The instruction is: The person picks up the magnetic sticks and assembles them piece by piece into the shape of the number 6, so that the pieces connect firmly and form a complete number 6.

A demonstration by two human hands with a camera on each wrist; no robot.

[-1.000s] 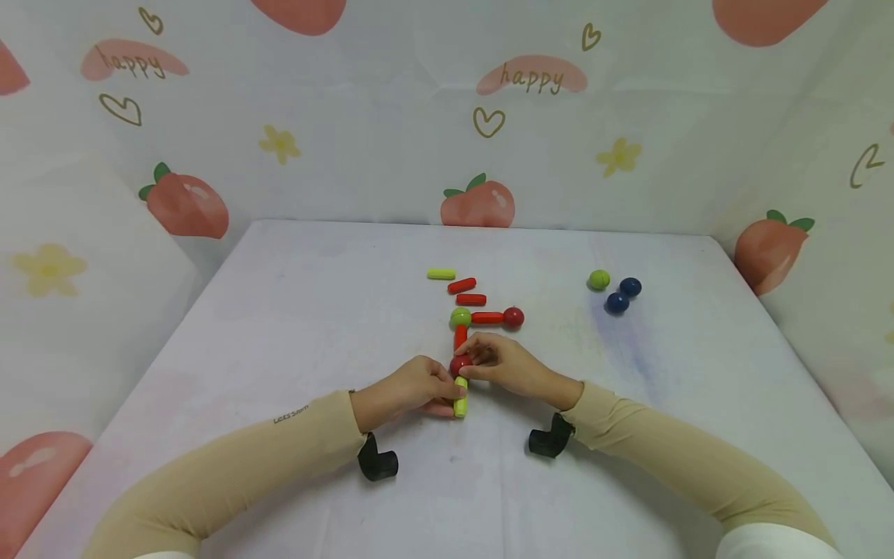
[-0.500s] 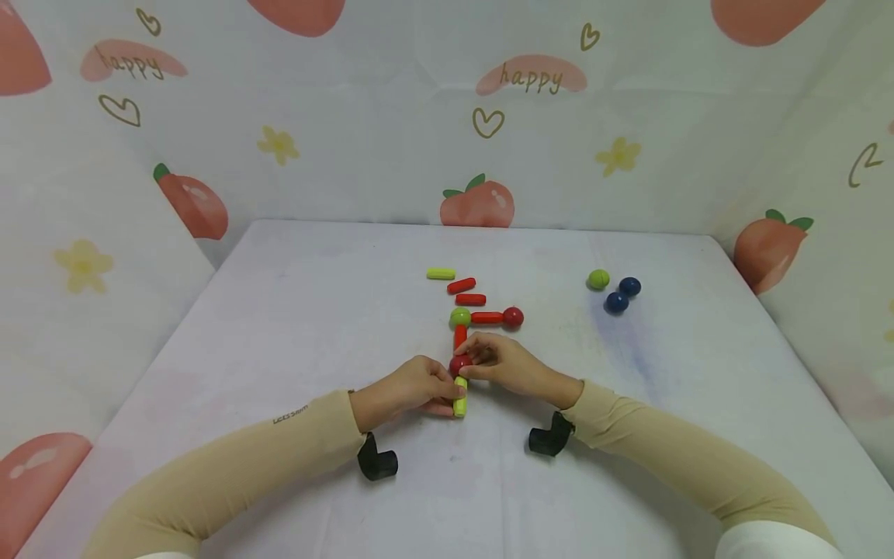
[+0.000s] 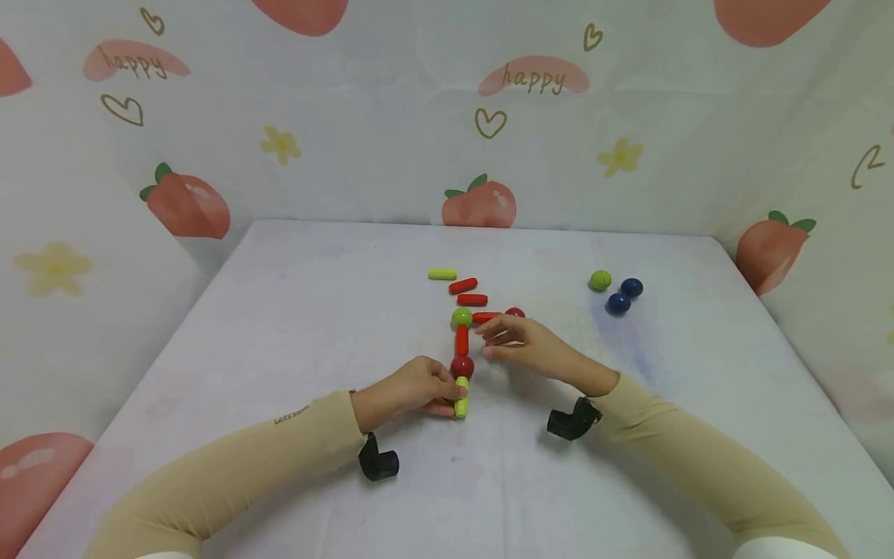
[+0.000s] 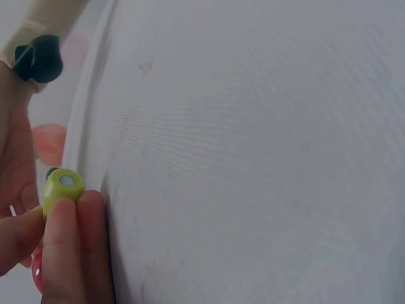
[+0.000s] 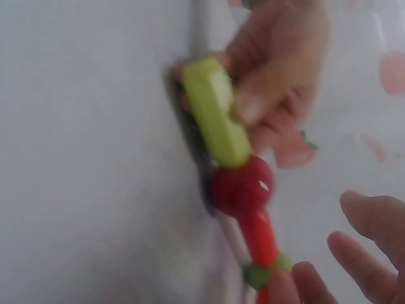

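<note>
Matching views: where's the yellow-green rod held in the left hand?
Head: yellow-green rod below centre, slightly right.
Left wrist: left side, just below mid-height, one end facing the viewer.
Right wrist: upper half, near the middle, slanted.
Shared landmark: the left hand pinching it.

Soft light covered my table [image 3: 314,310], with faint shadows under my sleeves [image 3: 705,458]. The left wrist view was dim and rippled; the right blurred my left hand [image 5: 278,69] and the yellow-green stick [image 5: 215,111], a glint whitening the red ball [image 5: 242,188].
</note>
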